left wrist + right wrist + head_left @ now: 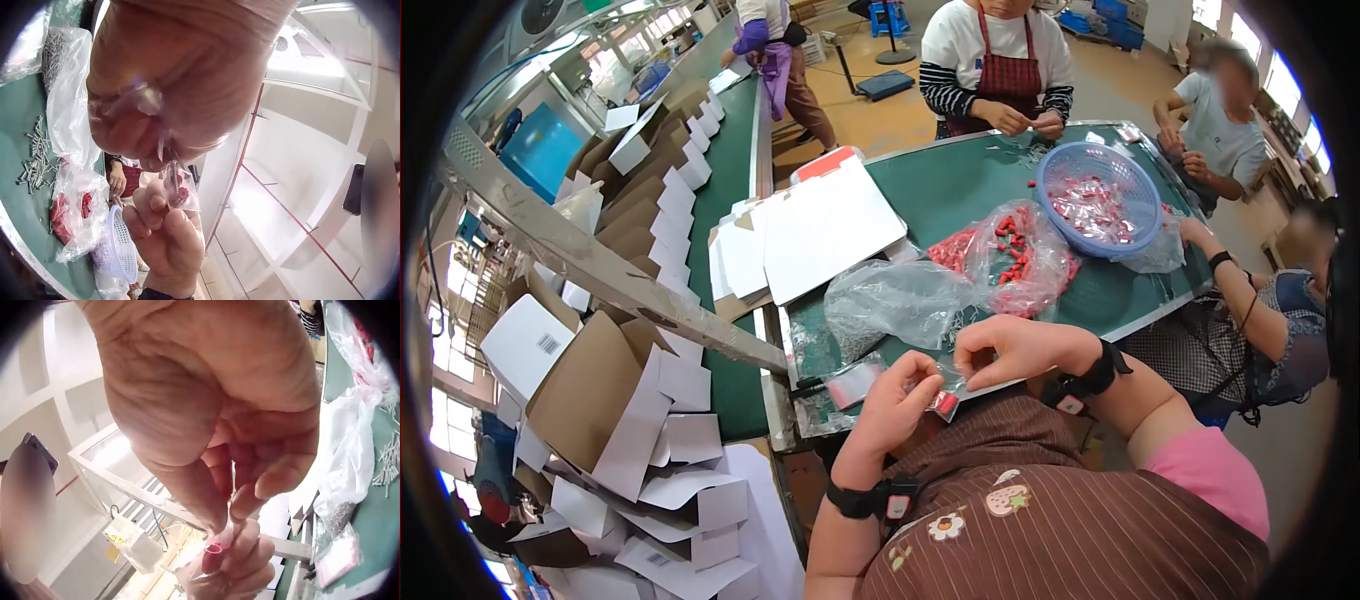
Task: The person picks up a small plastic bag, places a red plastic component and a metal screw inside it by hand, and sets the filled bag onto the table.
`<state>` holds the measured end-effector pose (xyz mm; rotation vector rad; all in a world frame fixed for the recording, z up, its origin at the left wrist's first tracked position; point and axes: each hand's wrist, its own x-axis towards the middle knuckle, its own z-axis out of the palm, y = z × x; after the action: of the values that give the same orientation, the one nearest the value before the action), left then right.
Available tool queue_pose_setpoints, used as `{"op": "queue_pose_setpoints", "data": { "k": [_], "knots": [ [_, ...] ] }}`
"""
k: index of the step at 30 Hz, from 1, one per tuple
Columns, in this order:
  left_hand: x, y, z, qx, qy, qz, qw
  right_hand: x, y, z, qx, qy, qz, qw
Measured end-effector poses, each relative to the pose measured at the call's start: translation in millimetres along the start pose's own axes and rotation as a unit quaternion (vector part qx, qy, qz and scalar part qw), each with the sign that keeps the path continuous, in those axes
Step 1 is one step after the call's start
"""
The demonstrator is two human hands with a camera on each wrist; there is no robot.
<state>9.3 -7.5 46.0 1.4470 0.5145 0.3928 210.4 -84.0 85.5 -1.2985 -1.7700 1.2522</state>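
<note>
A small clear bag (945, 402) with red pieces is between the two hands at the near table edge. The left hand (892, 408) pinches it with thumb and curled fingers. The right hand (1028, 350) pinches its upper edge, thumb against fingertips. In the left wrist view, a screw and red pieces show inside the bag (181, 187), between the left hand (187, 75) above and the right hand (169, 240) below. In the right wrist view, a red tubular piece (212, 559) shows beside the left fingers (247, 565); the right palm (212, 394) hides part of the bag.
On the green table (920, 190) lie a bag of screws (890, 305), loose screws (39, 156), bags of red parts (1020, 255), a flat packet (855, 384) and white cards (830, 230). A blue basket (1145, 190) stands behind. Boxes (595, 395) fill the left; people sit around.
</note>
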Motion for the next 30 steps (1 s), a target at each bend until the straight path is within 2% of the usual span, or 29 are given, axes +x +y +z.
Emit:
{"op": "queue_pose_setpoints", "data": {
  "k": [1, 3, 5, 7, 8, 10, 13, 15, 18, 22, 30],
  "knots": [
    [-1, 1, -1, -0.002, -0.003, 0.000, 1.000, -2, -1, 0, -0.001, 0.002, 0.003, 1.000],
    [-6, 6, -5, -0.063, 0.003, -0.050, 0.997, 1, -2, 1, 0.102, 0.023, 0.034, 0.994],
    [-11, 9, -5, -0.057, 0.022, -0.040, 0.997, 0, 6, 3, 0.137, 0.025, 0.022, 0.990],
    [-12, 3, -8, -0.054, 0.068, -0.022, 0.996, -3, 11, 3, 0.251, 0.096, 0.005, 0.963],
    [-12, 2, -8, -0.053, 0.068, -0.023, 0.996, -4, 20, 3, 0.261, 0.103, 0.003, 0.960],
    [-13, 0, -7, -0.102, 0.109, -0.013, 0.989, 0, 18, 15, 0.253, 0.122, 0.002, 0.960],
    [-13, -3, -3, -0.105, 0.129, 0.003, 0.986, 6, 17, 37, 0.257, 0.151, 0.026, 0.954],
    [-14, -8, -1, -0.101, 0.128, 0.027, 0.986, 9, 18, 46, 0.280, 0.191, 0.056, 0.939],
    [-15, -17, -1, -0.097, 0.133, 0.063, 0.984, 15, 18, 52, 0.269, 0.230, 0.036, 0.935],
    [-19, -9, 4, -0.101, 0.168, 0.080, 0.977, 18, 14, 52, 0.255, 0.233, 0.026, 0.938],
    [-17, -14, -1, -0.102, 0.183, 0.109, 0.972, 18, 10, 48, 0.191, 0.210, 0.016, 0.959]
  ]
}}
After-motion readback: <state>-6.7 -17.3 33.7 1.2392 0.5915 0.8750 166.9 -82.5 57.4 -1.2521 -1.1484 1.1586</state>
